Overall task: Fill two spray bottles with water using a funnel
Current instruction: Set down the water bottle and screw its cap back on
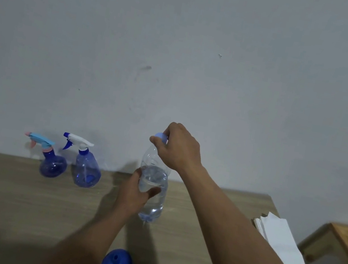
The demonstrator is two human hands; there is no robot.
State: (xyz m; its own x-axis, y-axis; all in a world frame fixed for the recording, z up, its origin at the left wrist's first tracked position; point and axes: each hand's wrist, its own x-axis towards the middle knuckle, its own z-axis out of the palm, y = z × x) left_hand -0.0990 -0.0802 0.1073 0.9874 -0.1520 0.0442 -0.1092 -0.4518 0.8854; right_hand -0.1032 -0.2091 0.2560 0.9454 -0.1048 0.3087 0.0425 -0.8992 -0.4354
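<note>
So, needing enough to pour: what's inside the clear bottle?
Clear water fills the water bottle to below its shoulder. The left hand covers part of its side; the right hand grips the cap.

Right hand (180, 150) seemingly pinches bottle (155, 206) cap (159, 135).

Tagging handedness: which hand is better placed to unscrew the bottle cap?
Right hand: its grip is on the cap, while the left hand holds the water bottle upright.

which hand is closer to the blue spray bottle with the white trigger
Left. The left hand grips the clear plastic water bottle right of that spray bottle; the right hand pinches its blue cap farther right.
</note>
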